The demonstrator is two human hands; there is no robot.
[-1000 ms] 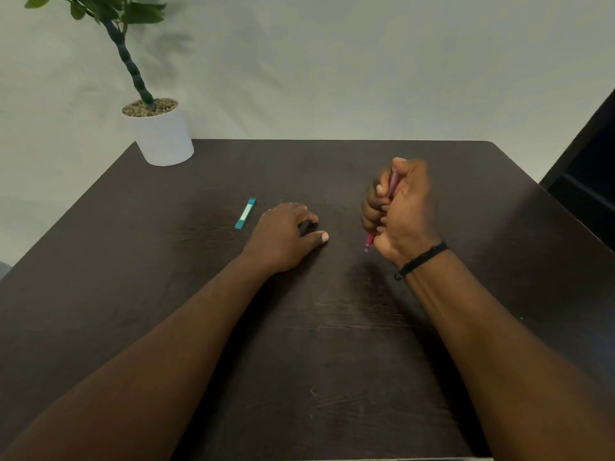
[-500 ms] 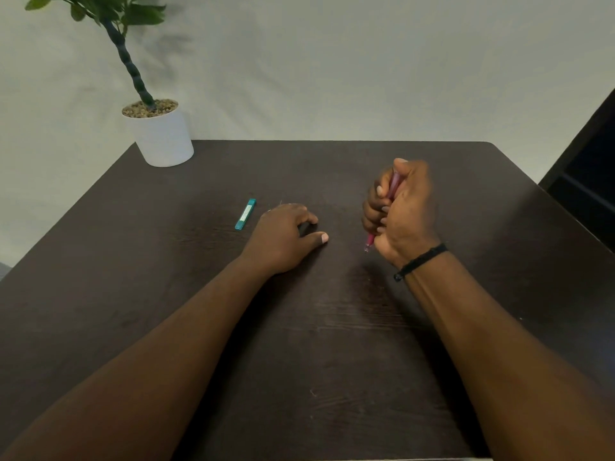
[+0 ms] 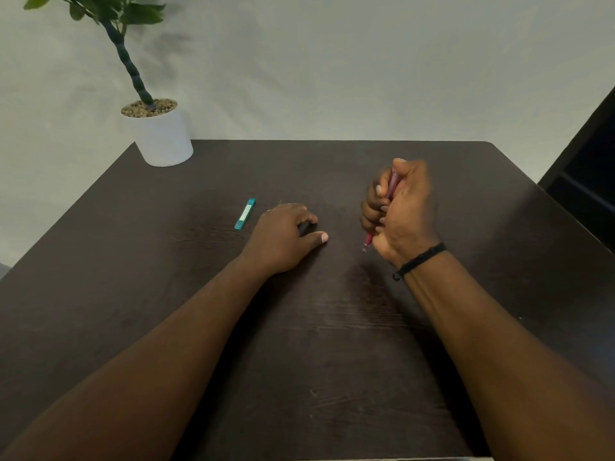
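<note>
Soft, dim, even light fills the scene, and the plant casts a faint shadow on the wall. The right hand is slightly motion-blurred, and wide-angle distortion bends the table edges.

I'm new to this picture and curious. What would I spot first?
First the right hand, right of the table's middle, in a fist round a pink pen whose tip points down. Next the left hand, resting on the table beside it, with a small teal stick lying just left of it. At the far left corner stands a green plant in a white pot.
</note>
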